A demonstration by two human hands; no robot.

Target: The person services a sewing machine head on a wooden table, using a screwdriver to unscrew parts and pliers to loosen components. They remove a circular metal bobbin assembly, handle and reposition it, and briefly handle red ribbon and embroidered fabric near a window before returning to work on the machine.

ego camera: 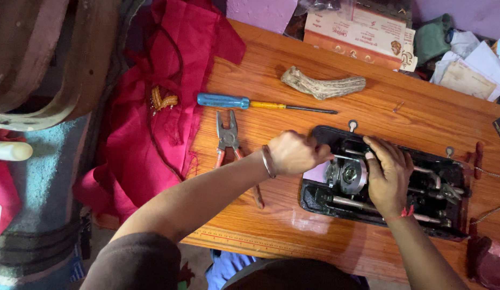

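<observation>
The upturned black sewing machine base [422,182] lies on your wooden table [293,215], mechanism exposed. Your left hand [294,153] is curled into a near fist at its edge; what it grips is hidden. Your right hand [388,174] rests palm-down, fingers loosely bent over the metal parts. One screwdriver [260,103] and one pair of pliers [228,138] lie nearby.

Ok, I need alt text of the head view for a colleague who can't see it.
Both bare hands, left hand and right hand, work on the black metal mechanism of a sewing machine set into an orange wooden table. A blue-handled screwdriver, red-handled pliers and crimson cloth lie to the left.
</observation>
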